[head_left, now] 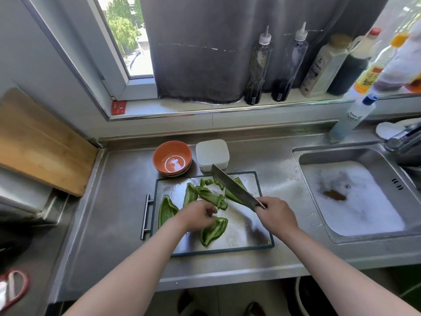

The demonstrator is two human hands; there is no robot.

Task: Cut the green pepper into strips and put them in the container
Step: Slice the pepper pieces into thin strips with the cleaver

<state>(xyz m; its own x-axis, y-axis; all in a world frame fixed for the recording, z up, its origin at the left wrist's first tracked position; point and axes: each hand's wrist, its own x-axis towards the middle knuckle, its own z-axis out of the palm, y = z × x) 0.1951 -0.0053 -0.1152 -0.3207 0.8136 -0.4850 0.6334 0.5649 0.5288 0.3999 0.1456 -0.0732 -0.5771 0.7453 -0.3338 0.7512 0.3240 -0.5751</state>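
Head view, down onto a steel counter. Reading "home" on the clear dish-soap bottle [353, 116] beside the sink [323, 148]; print on the windowsill bottles [319, 67] too blurred to read. Right hand [276, 213] clenched round the handle of the cleaver [232, 189], blade slanting up and away above the cutting board [241, 231]. Left hand [198, 215] with fingers curled against the nearest of the green pepper pieces [213, 231]; pinching or merely touching, cannot tell. Other pieces spread across the board. White lidded container [212, 153] just beyond the board, beside an orange bowl [172, 156].
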